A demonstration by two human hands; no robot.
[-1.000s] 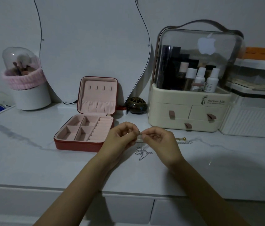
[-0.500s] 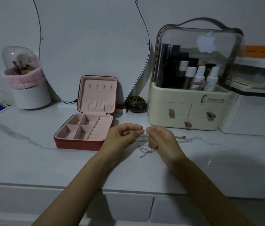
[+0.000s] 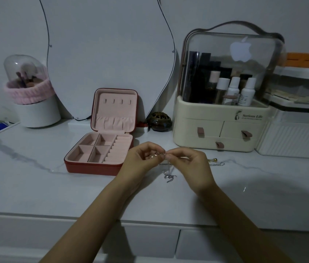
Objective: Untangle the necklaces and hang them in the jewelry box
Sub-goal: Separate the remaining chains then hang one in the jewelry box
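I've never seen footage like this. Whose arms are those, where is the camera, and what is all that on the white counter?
There is no machine here: a person wears one camera on the head, looking forward and down, so you see their own two bare arms. The left hand and the right hand meet at the fingertips and pinch a thin necklace chain, whose silvery tangle hangs just below them. Another chain with a gold bead lies on the counter beside the right hand. Left of the hands stands an open red jewelry box with a pink lining; the hooks in its lid are empty. Behind are a cosmetics organizer with bottles, a mirror and a brush holder.
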